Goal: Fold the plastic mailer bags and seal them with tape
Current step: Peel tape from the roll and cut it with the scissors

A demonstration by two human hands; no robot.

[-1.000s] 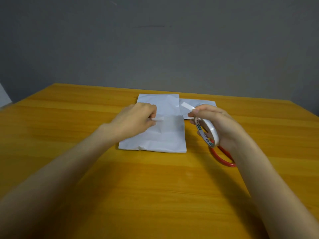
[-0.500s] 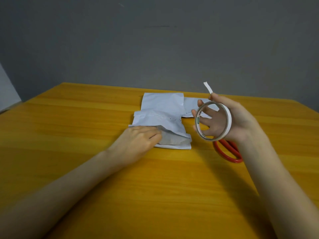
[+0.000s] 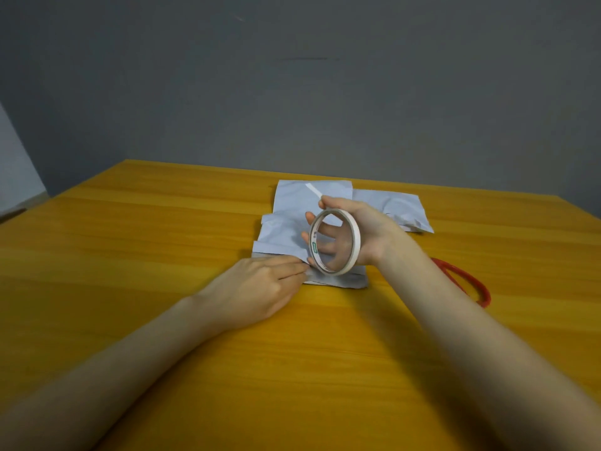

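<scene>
Head view: the right hand (image 3: 364,232) grips a thin white ring-shaped roll of tape (image 3: 314,252), thumb on top and fingers behind the ring. It is held upright just above the right part of the folded pale grey plastic mailer bag (image 3: 279,236).

The roll's loose tape end (image 3: 313,189) sticks up and away, on the roll's far side from the left hand (image 3: 260,284). That hand lies flat, with straight fingers pressing the bag's near fold, which runs left to right.

2 more pale bags (image 3: 400,209) lie behind, and red-handled scissors (image 3: 468,281) sit to the right on the yellow wooden table (image 3: 162,239). Behind is a grey wall (image 3: 292,92).
</scene>
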